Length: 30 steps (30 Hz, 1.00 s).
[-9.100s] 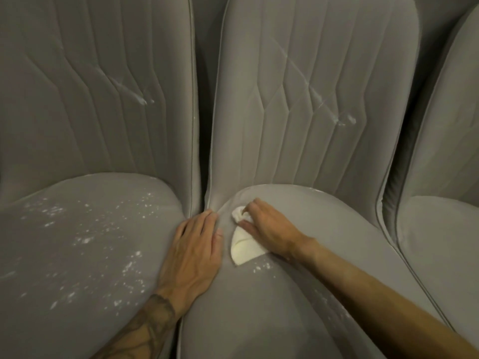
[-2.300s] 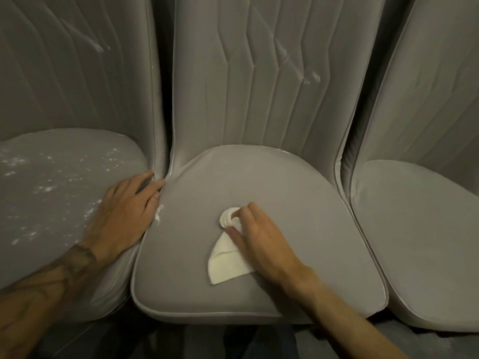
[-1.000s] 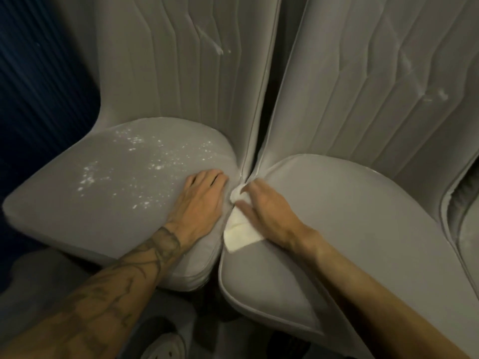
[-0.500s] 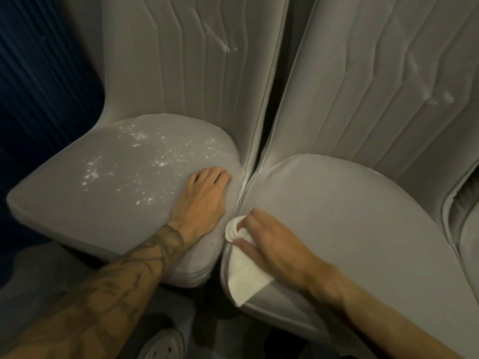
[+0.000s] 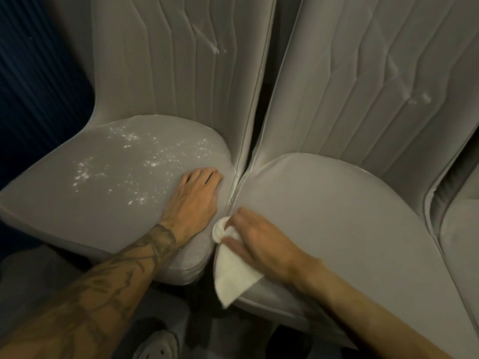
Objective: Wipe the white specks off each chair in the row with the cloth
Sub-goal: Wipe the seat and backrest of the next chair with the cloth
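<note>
From the head camera, our left hand [image 5: 193, 200] lay flat, fingers straight, on the right edge of the speckled chair [image 5: 77, 211], holding nothing. White specks [image 5: 129, 156] were scattered across that seat to the left of the hand. Our right hand [image 5: 261, 244] pinched the cloth [image 5: 233, 275] between thumb and fingers at the left edge of the neighbouring chair [image 5: 350, 229]. The cloth's bunched end sat just beside our left wrist, and its loose corner hung over the seat front.

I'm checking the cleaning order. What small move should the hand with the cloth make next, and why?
Probably the right hand should carry the cloth across the gap onto the left seat: white specks cover it, while the right seat looks clean. The left hand resting there may need shifting.
</note>
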{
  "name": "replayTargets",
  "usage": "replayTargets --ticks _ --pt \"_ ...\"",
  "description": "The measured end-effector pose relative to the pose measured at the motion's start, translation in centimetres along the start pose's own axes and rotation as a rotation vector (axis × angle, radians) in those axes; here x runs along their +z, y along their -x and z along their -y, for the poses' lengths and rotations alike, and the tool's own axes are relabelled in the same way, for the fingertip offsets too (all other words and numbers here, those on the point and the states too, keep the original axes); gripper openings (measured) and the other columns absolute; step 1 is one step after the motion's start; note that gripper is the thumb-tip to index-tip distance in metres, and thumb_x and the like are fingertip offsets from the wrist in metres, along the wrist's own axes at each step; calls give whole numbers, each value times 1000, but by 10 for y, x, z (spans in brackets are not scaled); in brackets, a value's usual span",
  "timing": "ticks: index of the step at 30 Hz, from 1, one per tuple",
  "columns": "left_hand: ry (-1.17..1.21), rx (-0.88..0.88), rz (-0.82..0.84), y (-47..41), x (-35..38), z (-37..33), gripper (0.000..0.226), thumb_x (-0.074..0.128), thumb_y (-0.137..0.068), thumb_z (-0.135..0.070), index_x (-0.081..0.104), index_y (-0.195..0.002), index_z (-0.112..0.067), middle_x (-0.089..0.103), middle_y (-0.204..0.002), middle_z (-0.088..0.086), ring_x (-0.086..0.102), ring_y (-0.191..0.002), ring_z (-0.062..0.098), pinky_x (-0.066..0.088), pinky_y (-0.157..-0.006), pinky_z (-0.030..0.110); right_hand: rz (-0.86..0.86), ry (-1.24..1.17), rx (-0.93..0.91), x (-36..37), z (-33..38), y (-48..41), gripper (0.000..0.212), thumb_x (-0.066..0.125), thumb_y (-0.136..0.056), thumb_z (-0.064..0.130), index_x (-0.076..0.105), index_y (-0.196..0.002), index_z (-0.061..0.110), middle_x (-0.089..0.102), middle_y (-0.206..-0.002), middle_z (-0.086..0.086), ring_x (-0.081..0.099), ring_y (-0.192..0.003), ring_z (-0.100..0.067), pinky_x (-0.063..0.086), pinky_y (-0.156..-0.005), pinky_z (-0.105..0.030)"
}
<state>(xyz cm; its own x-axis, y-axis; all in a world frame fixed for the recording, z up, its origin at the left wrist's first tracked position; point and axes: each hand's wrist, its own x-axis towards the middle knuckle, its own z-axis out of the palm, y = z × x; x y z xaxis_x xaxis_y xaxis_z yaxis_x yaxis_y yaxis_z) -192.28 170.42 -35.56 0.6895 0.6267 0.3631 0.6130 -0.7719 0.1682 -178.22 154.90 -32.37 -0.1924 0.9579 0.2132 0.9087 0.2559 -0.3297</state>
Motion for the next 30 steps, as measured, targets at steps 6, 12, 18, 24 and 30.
replayTargets --ticks 6,12,18,24,30 --pt "-5 -4 -3 -1 0 -1 39 41 -98 -13 59 -132 -11 60 -134 10 55 -123 29 40 -108 45 -210 92 360 7 -37 -36 30 53 -100 33 56 -107 4 56 -105 -15 56 -96 -35 42 -88 -41" --pt "5 3 10 0 0 0 39 51 -94 -4 59 -131 -10 59 -133 10 55 -122 30 41 -108 46 -78 35 131 16 36 21 36 39 -101 45 57 -108 15 54 -104 -4 52 -89 -19 41 -80 -29" --pt "-13 6 -1 0 -2 0 38 45 -95 -9 60 -130 -10 61 -132 11 57 -120 33 44 -105 49 -317 169 467 18 -5 -1 22 57 -97 32 57 -98 9 54 -95 -11 56 -83 -33 49 -74 -45" --pt "-9 -14 19 -1 1 1 48 30 -94 -20 63 -128 -8 63 -131 13 60 -117 36 46 -102 51 -293 126 284 39 61 31 22 48 -100 40 54 -100 18 53 -95 -3 53 -81 -21 46 -73 -35" --pt "3 11 -9 -2 2 1 45 35 -94 -17 61 -129 -7 62 -131 14 58 -118 36 43 -104 51 -419 198 658 -1 -23 90 18 59 -97 30 56 -96 13 54 -93 -8 57 -83 -33 51 -73 -43"
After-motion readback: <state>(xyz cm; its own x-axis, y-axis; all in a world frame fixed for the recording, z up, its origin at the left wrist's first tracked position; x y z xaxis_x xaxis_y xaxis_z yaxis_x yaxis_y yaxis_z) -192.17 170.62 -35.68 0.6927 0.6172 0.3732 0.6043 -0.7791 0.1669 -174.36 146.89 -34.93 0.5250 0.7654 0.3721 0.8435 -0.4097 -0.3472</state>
